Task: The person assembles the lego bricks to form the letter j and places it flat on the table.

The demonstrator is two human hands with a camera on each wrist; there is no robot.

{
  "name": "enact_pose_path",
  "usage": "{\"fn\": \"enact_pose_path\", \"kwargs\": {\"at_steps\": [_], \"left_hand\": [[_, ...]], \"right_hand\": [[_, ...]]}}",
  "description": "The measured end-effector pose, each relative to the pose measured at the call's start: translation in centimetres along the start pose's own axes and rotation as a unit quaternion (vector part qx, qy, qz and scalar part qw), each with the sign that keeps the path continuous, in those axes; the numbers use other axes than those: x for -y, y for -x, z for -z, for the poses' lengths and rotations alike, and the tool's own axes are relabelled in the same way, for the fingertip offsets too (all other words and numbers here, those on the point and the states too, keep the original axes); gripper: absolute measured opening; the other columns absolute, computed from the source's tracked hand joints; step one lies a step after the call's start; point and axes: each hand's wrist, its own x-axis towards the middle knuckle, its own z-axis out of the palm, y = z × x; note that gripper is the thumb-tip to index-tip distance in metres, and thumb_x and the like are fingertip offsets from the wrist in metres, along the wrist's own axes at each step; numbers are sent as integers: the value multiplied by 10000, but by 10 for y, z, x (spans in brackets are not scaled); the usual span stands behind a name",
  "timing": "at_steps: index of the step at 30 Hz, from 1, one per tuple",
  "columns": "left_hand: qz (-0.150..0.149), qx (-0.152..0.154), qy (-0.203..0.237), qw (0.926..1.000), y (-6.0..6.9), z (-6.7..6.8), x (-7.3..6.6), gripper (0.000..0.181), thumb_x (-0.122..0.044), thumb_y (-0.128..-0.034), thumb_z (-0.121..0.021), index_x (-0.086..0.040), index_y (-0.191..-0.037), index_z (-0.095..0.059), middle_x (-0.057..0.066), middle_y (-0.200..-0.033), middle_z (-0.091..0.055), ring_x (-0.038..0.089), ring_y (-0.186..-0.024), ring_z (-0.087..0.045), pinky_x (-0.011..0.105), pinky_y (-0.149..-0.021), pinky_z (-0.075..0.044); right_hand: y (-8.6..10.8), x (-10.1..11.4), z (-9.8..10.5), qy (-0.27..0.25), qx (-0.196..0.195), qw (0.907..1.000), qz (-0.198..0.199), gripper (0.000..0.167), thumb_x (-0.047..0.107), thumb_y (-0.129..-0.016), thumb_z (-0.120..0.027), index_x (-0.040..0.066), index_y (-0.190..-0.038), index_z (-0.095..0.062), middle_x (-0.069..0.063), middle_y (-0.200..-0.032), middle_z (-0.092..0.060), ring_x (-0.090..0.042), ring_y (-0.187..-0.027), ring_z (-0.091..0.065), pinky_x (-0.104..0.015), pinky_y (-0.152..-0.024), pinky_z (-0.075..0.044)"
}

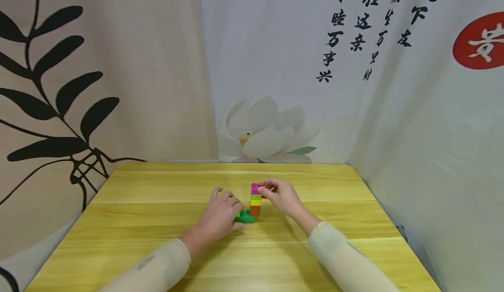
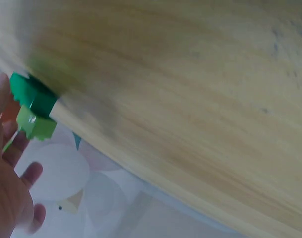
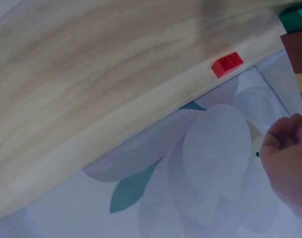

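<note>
A small tower of toy building bricks (image 1: 255, 210) rises from a green base brick (image 1: 247, 219), orange-brown at the bottom, then yellow and light green, with a magenta brick (image 1: 254, 189) on top. My right hand (image 1: 281, 196) pinches the magenta brick between thumb and fingertips. Low on the left, my left hand (image 1: 221, 213) holds the green base between thumb and forefinger, its other fingers spread. A light green brick (image 2: 35, 123) sits beside the dark green one in the left wrist view. My palm hides part of the base in the head view.
A loose red brick (image 3: 227, 64) lies on the wooden table (image 1: 157, 213), just behind the tower and partly covered by my right hand in the head view. Beyond the table's back edge hangs a printed curtain (image 1: 275, 86) with a lotus and writing.
</note>
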Motion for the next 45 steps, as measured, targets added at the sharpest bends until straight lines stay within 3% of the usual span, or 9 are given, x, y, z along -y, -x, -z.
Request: {"fn": "enact_pose_path", "kwargs": {"at_steps": [3,7,11,14,17,22,34,41,45], "left_hand": [[171,99,-87,9998,0,-5,-2,563,-658,-820,-830,-245,-1198,-771,-34,-1207,-786,296,-1263,-638,657,-1199,-361],[358,116,-101,9992,-1,-10,-2,530,-626,-845,-830,-243,-1206,-771,-33,-1203,-791,283,-1253,-640,646,-1206,-348],[476,135,139,9987,-1,-11,-2,494,-611,-864,-829,-245,-1192,-780,-44,-1174,-806,259,-1201,-661,631,-1194,-359],[520,253,539,9969,-1,-9,-3,456,-590,-873,-834,-243,-1165,-787,-56,-1144,-814,254,-1156,-679,636,-1170,-378],[514,440,1003,9927,-1,-6,-4,414,-563,-882,-839,-234,-1131,-802,-64,-1103,-821,264,-1112,-696,656,-1142,-396],[548,675,1440,9858,-1,-5,-7,387,-553,-895,-831,-217,-1088,-817,-63,-1052,-827,278,-1087,-698,677,-1129,-390],[666,796,1765,9788,3,0,-7,419,-537,-904,-830,-186,-1131,-806,-38,-1055,-824,294,-1113,-685,682,-1134,-370],[678,628,1970,9760,8,4,-1,412,-495,-926,-824,-169,-1175,-786,5,-1185,-806,301,-1191,-674,635,-1123,-399],[505,444,1846,9805,15,4,3,365,-462,-936,-822,-171,-1153,-788,18,-1207,-788,283,-1187,-671,590,-1105,-450]], "right_hand": [[-10,-4,-5,-214,33,9990,-397,209,323,-1036,-728,190,-1188,-781,27,-1039,-766,-201,-906,-670,-277,-763,-595],[-18,-9,-12,-423,189,9966,-682,267,325,-1061,-690,164,-1268,-744,-21,-1169,-759,-268,-1032,-696,-367,-883,-635],[-23,-17,-17,-504,501,9933,-908,347,338,-1090,-640,135,-1369,-680,-74,-1248,-735,-307,-1109,-693,-400,-941,-627],[-23,-23,-19,-457,761,9904,-1057,379,353,-1118,-584,96,-1389,-649,-137,-1142,-736,-303,-990,-697,-352,-809,-603],[-22,-30,-21,-379,941,9875,-1205,363,362,-1140,-526,57,-1272,-674,-189,-956,-713,-236,-750,-615,-293,-654,-495],[-20,-37,-26,-178,1064,9846,-1373,431,404,-1156,-460,44,-1046,-671,-132,-809,-651,-149,-609,-470,-271,-600,-417],[-18,-36,-27,-42,930,9854,-1428,452,455,-1147,-461,54,-1174,-668,-57,-796,-619,-173,-684,-508,-317,-684,-436],[-18,-45,-4,495,344,9881,-1416,435,338,-1150,-497,14,-1399,-646,-132,-993,-735,-181,-835,-628,-392,-835,-562],[-10,-48,4,1002,258,9885,-1107,349,239,-1135,-532,27,-1375,-670,-127,-1136,-773,-187,-934,-698,-422,-869,-607]]}}
